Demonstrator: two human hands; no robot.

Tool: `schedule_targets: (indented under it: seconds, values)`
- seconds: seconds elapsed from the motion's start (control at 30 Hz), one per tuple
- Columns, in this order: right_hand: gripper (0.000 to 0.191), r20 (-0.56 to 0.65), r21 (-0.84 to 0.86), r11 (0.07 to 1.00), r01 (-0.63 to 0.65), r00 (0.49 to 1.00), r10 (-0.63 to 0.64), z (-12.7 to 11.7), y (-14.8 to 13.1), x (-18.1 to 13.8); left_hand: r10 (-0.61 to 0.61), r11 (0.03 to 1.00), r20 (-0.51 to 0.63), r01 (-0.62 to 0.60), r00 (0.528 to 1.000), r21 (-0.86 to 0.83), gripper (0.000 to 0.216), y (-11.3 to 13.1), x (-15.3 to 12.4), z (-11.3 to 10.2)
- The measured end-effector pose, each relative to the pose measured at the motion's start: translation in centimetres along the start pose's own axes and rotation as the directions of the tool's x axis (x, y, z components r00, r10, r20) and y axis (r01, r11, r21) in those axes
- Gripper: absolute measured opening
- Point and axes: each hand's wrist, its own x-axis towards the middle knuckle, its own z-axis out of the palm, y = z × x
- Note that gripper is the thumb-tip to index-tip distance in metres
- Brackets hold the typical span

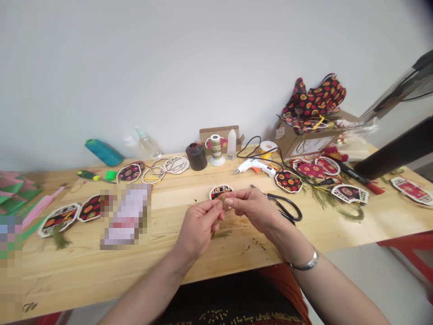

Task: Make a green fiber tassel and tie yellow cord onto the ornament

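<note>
Both my hands meet above the middle of the wooden table (77, 266). My left hand (199, 225) and my right hand (252, 207) pinch a small olive-green tassel (223, 197) between their fingertips. Just behind the fingers lies a small fan-shaped ornament (219, 190) with red patterned cloth in a white frame. Black scissors (286, 208) rest on the table right beside my right hand. Green thread scraps (221, 234) lie under my hands. A silver bracelet (304, 264) circles my right wrist.
A white glue gun (255, 167), a dark thread spool (196, 156), glue bottles and a cardboard box (311, 142) of patterned cloth stand at the back. Several finished ornaments (59, 220) lie left and right. A blurred patch sits left of centre.
</note>
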Motion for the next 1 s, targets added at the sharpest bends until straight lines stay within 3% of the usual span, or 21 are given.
schedule_targets:
  seconds: [0.23,0.47,0.63,0.77,1.0]
  values:
    - [0.017,0.055,0.055,0.998,0.012,0.998,-0.015,0.0,0.5,0.4,-0.003,0.994,0.013,0.002,1.0,0.109,0.025,-0.3,-0.1,-0.3]
    - [0.022,0.092,0.025,0.991,0.135,0.986,-0.136,0.5,0.0,0.4,0.016,0.98,0.029,-0.021,0.999,0.199,0.024,-0.3,0.1,-0.7]
    - [0.024,0.109,-0.032,0.979,0.203,0.974,-0.199,0.3,-0.4,0.8,0.017,1.0,0.068,-0.018,0.998,0.002,0.019,0.5,0.1,-0.2]
    - [0.025,0.082,-0.128,0.965,0.227,0.972,-0.218,0.2,-0.7,1.0,-0.04,0.983,0.076,0.053,0.996,-0.178,0.018,0.9,0.3,0.0]
    - [0.019,0.059,-0.203,0.947,0.248,0.969,-0.24,0.3,-1.3,1.1,-0.114,0.968,0.104,0.134,0.988,-0.21,0.015,0.9,0.5,-0.2]
